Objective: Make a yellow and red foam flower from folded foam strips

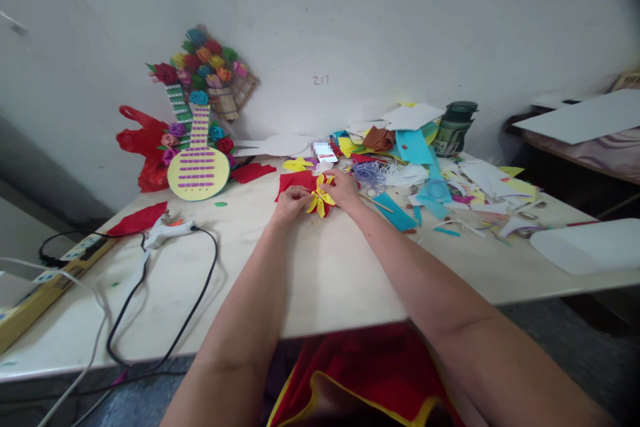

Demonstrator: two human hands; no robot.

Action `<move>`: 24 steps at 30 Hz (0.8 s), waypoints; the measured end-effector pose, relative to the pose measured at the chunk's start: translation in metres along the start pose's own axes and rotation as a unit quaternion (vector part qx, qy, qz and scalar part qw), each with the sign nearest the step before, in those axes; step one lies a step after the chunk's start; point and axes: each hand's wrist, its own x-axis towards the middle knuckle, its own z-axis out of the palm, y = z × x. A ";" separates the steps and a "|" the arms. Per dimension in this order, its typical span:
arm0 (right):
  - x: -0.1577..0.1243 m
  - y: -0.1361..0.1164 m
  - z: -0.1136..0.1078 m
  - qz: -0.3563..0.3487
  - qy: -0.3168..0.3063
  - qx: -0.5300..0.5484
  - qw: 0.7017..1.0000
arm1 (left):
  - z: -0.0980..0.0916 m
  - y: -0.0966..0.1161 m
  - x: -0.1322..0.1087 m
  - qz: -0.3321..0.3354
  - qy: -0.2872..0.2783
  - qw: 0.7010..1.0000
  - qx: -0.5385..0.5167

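Note:
A yellow paper flower [321, 197] with pointed petals is between my two hands, just above the table top. My left hand [294, 203] pinches its left petals. On the upper right side, my right hand [342, 188] closes its fingers on the flower's edge. Red paper [295, 181] lies right behind the flower, and some red also shows beneath the petals; whether that is one piece I cannot tell. A thin wooden stick [376, 203] rests to the right of my right hand, by a blue paper piece [395, 212].
At left lie a white glue gun [170, 232] with a looping black cord and a power strip [60, 287]. A lute-shaped craft [199, 173] stands behind, below paper flowers [205, 57]. Paper scraps [480, 187], tangled string [370, 177] and a green jar [455, 128] fill the right.

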 end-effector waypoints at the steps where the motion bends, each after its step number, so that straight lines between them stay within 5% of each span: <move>1: 0.000 0.000 0.000 0.000 0.002 0.002 1.000 | 0.000 0.000 0.000 -0.002 -0.001 1.000 -0.001; 24: 0.001 0.000 0.001 0.002 0.023 0.022 0.999 | -0.002 -0.001 0.001 0.047 -0.028 0.998 -0.020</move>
